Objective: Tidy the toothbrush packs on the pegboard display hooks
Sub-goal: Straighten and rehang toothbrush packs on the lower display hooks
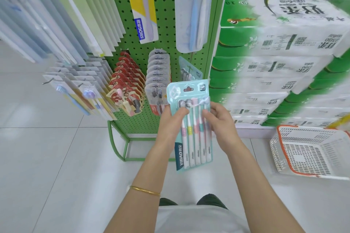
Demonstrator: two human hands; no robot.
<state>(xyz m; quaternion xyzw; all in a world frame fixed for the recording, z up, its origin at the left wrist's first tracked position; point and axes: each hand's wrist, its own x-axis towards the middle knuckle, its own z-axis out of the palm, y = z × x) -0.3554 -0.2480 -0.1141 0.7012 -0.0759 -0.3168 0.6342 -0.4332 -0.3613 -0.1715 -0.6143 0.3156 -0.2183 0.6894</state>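
Before the green perforated pegboard [166, 24], left grip [170, 125] and right grip [221, 125] both pinch a single flat, glossy teal pack [189, 91] holding five slim toothbrushes [198, 149].

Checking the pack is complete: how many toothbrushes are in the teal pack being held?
5 toothbrushes, side by side across the teal pack, heads up; the left hand and right hand hold its edges, fingers partly covering the outer two.
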